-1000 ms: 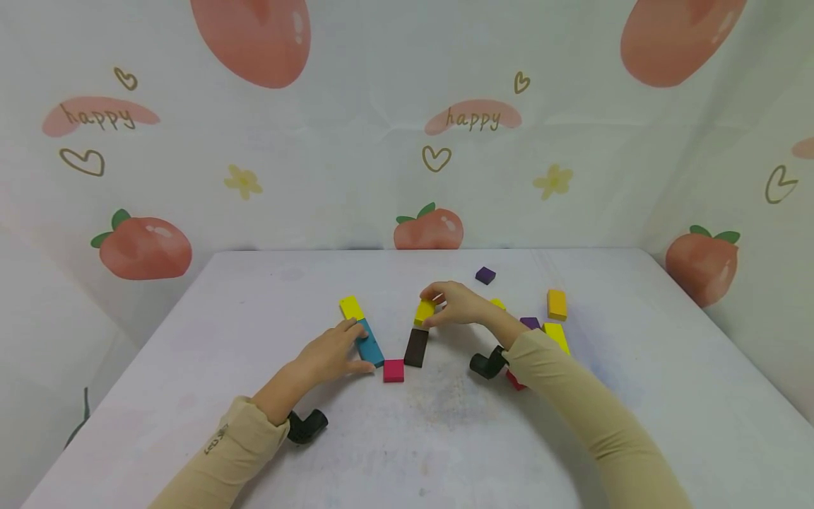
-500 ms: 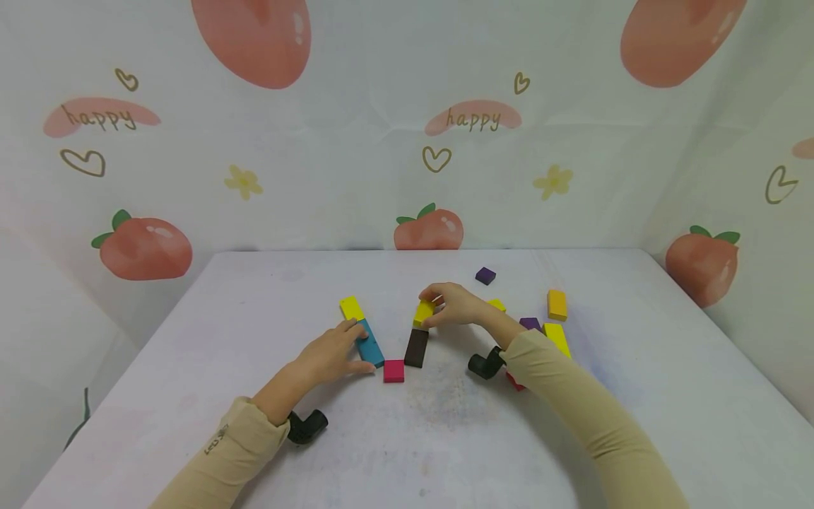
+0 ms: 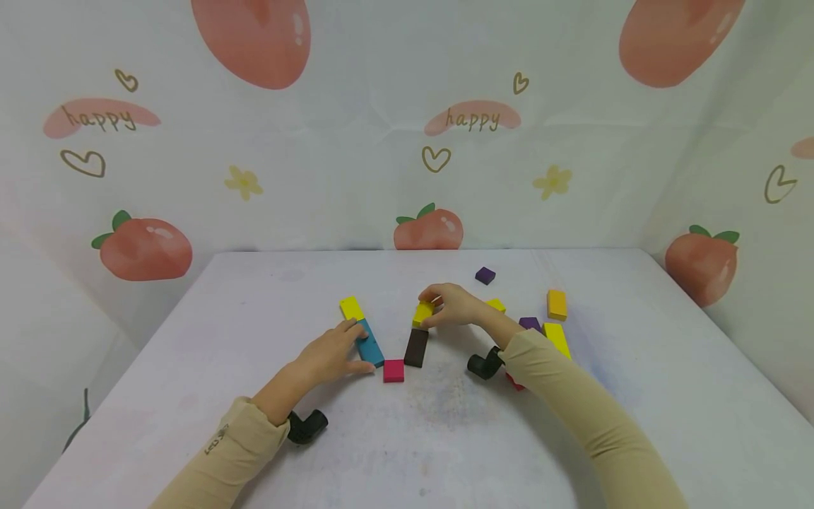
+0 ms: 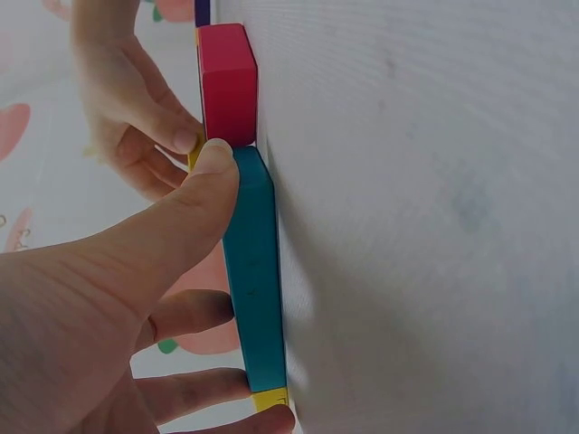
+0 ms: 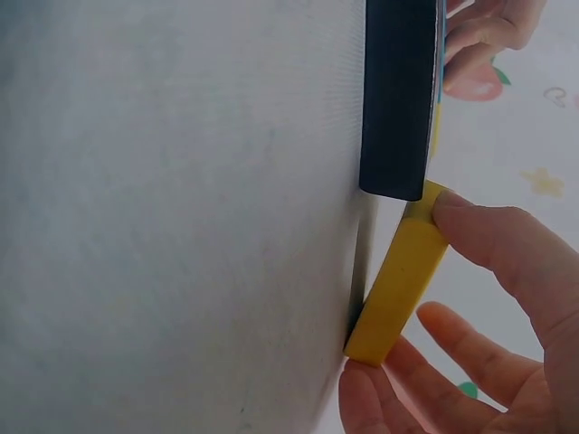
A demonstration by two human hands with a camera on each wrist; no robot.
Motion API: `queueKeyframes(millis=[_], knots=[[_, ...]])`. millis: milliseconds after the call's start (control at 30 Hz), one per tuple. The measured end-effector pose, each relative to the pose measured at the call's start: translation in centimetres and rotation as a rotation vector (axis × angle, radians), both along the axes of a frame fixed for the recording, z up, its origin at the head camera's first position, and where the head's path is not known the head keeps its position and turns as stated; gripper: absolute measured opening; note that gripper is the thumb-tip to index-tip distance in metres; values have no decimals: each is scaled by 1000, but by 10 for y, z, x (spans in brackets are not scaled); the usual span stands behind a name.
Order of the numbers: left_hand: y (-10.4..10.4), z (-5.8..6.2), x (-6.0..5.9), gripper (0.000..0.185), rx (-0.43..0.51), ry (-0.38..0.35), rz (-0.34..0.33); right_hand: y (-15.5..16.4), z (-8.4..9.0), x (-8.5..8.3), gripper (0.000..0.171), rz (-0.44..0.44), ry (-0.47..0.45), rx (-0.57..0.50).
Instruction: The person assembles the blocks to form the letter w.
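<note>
My left hand (image 3: 331, 351) rests along the left side of a blue block (image 3: 369, 344), its thumb at the near end and its other fingers further up. A yellow block (image 3: 350, 308) meets the blue one's far end. My right hand (image 3: 454, 304) pinches another yellow block (image 5: 398, 285) between thumb and fingertips. In the right wrist view that block is tilted, its thumb end raised off the table beside the end of a dark brown block (image 3: 416, 348). A red block (image 3: 393, 371) lies at the near ends of the blue and brown blocks, the row forming a V.
To the right lie an orange block (image 3: 557, 305), a yellow block (image 3: 556, 338), a purple block (image 3: 530, 323) and a red block (image 3: 514, 382), partly behind the right forearm. A small purple block (image 3: 485, 276) sits at the back. A printed cloth (image 3: 356, 155) hangs behind the table.
The right forearm and wrist have shifted very slightly left. Both hands keep their places, the right one still pinching the yellow block.
</note>
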State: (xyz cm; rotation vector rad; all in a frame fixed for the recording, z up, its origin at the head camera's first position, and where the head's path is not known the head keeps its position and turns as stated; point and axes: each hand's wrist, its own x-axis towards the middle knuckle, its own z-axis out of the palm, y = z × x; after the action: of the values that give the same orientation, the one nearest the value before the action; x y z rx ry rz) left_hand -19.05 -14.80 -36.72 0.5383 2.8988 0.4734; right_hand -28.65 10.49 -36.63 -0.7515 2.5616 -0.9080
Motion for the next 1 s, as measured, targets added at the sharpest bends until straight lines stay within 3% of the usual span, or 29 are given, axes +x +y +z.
queueKeyframes(millis=[1000], knots=[[1,0,0,59,-4,-5,-1,2,0,3,46,-20,-26,-29]])
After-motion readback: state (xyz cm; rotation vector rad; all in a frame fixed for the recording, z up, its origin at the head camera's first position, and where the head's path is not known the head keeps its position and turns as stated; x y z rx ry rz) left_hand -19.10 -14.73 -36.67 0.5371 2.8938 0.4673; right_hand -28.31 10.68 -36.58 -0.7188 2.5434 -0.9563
